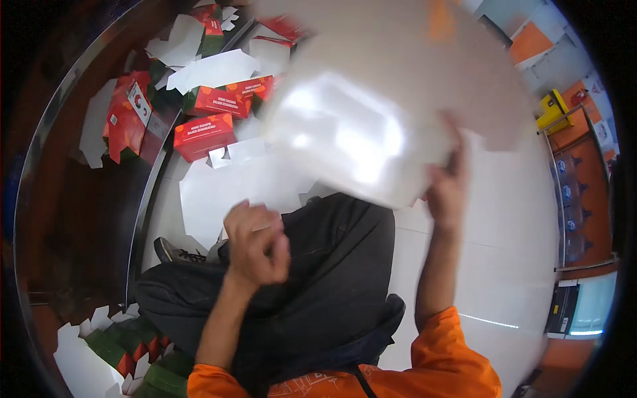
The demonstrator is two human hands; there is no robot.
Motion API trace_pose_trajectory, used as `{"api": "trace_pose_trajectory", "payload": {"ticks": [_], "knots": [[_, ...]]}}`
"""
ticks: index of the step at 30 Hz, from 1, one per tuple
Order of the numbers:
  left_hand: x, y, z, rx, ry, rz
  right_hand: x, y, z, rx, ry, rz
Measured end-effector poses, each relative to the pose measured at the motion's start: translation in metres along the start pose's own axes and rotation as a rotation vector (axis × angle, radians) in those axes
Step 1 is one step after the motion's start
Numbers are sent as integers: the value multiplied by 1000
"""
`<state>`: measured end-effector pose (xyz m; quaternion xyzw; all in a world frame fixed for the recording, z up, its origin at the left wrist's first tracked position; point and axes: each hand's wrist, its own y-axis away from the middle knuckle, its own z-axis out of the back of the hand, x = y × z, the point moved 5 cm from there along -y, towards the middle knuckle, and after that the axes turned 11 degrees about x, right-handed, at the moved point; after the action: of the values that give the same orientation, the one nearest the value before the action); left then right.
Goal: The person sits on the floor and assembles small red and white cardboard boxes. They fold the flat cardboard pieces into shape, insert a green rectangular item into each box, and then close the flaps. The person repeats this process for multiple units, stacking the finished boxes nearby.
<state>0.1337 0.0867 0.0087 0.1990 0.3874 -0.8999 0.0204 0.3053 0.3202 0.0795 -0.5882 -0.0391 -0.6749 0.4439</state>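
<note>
A large, pale, glossy thing [361, 132], blurred by motion, fills the upper middle; it looks like a plastic sheet, bag or box, but I cannot tell which. At its right edge is my right hand [448, 192], gripping it with one finger stretched upward. My left hand [255, 242] is curled closed above my lap, apart from the pale thing, and nothing shows in it. Beyond the left hand, a flat white card [219, 192] lies on the floor. Red folded cartons [202, 136] sit just past that card.
More red and green cartons [126, 119] and white flaps lie along a metal-edged brown unit [99, 219] on the left. Green cartons [126, 345] are grouped at lower left. A rack with large clear bottles [570, 192] stands at the right. My bent legs [298, 272] are below my hands.
</note>
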Motion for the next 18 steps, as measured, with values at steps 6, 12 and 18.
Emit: {"api": "trace_pose_trajectory", "payload": {"ticks": [6, 12, 18], "knots": [[152, 79, -44, 915, 33, 610, -8, 2, 136, -259, 81, 18], [178, 111, -68, 1012, 155, 706, -69, 24, 123, 14, 339, -527], [184, 104, -61, 838, 204, 841, -58, 11, 107, 31, 304, -621]]}}
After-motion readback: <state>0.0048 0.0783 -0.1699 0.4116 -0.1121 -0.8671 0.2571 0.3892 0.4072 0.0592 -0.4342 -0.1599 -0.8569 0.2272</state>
